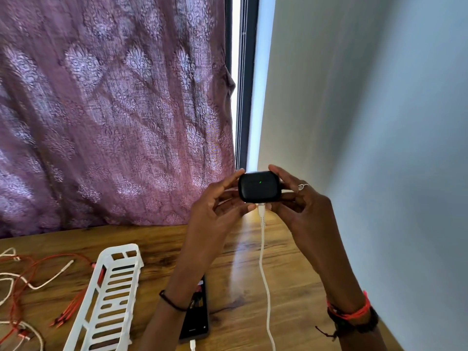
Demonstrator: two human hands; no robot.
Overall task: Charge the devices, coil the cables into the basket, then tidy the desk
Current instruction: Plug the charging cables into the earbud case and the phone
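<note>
You pinch the case (pixel 259 186) in both hands (pixel 217 211) (pixel 301 209), cable (pixel 264 262) plugged, light green: charging step. Next, set it down gently.

The curtain (pixel 114 110) is mauve-purple with a pale, silvery floral pattern. The wall (pixel 379 97) is plain pale blue-grey. The earbud case (pixel 259 186) is black with one small green light on its face, and the braided cable (pixel 264 262) below it is white. The surface (pixel 291 262) is warm brown wood grain with darker streaks. Toward its left edge the slotted basket (pixel 111 295) is white, near tangled red-orange cables (pixel 38 264) and cream-white cables (pixel 50 277). The phone (pixel 197 317) is black. The right wrist wears orange-red thread (pixel 359 306) and a dark band (pixel 364 323); the left, a thin black cord (pixel 172 303).
</note>
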